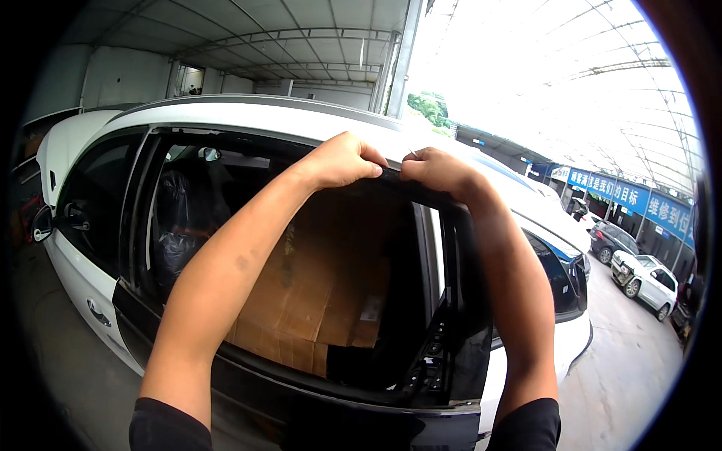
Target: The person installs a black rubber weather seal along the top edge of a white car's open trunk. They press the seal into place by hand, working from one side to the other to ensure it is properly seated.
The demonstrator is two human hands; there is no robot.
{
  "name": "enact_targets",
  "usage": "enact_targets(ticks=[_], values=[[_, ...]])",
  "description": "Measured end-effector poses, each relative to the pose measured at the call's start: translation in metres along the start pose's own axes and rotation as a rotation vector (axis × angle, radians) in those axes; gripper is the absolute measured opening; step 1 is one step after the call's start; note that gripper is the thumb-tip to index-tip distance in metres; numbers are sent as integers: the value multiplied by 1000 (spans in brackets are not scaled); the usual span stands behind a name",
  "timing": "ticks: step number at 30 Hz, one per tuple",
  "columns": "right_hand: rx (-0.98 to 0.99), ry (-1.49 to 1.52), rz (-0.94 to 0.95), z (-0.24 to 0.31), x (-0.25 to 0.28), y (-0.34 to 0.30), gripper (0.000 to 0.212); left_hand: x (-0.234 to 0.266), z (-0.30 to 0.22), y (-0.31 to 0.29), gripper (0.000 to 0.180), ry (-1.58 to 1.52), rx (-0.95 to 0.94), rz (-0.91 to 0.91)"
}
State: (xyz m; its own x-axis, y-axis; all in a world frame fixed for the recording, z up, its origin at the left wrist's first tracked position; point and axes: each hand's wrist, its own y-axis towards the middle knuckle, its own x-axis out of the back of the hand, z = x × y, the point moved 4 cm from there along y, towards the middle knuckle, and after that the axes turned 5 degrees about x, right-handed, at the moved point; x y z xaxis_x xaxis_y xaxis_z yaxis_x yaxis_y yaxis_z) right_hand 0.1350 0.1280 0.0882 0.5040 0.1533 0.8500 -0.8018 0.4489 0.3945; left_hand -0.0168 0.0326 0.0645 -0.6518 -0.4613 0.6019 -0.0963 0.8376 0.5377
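In front of me stands a white car [301,113] with a black rear door [316,413], whose window opening has no glass in it. Both my hands are up at the top edge of the door's black window frame [256,140], a small gap apart. My left hand [342,160] is closed, thumb and fingers pinching the black trim strip along that edge. Just right of it, my right hand [442,173] is closed on the same strip, with its fingertips partly hidden. A thin, light sliver sticks up by its fingers; I cannot tell what it is.
Flattened brown cardboard [301,301] shows inside through the opening. A front seat [177,218] wears clear plastic. Bare window-frame metal with fittings [432,353] lies below my right forearm. Parked cars [643,282] stand far right under blue banners [609,192].
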Motion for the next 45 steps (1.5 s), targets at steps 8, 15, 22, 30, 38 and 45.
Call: enact_targets(ticks=[8,15,22,30,38,45], values=[[28,-52,-36,3,-3,2,23,-2,3,2,28,32,-10,-29],[23,76,80,-5,5,-1,29,-3,3,2,29,26,-24,-35],[38,-83,-24,7,0,-3,22,-3,7,2,30,38,12,-84],[119,249,26,-26,10,-11,20,-10,-13,-1,38,239,121,-139],[136,75,-146,-11,4,-12,28,-6,3,8,32,82,128,-109],[152,31,-201,-10,2,-12,28,-8,-7,6,23,1,86,-55]])
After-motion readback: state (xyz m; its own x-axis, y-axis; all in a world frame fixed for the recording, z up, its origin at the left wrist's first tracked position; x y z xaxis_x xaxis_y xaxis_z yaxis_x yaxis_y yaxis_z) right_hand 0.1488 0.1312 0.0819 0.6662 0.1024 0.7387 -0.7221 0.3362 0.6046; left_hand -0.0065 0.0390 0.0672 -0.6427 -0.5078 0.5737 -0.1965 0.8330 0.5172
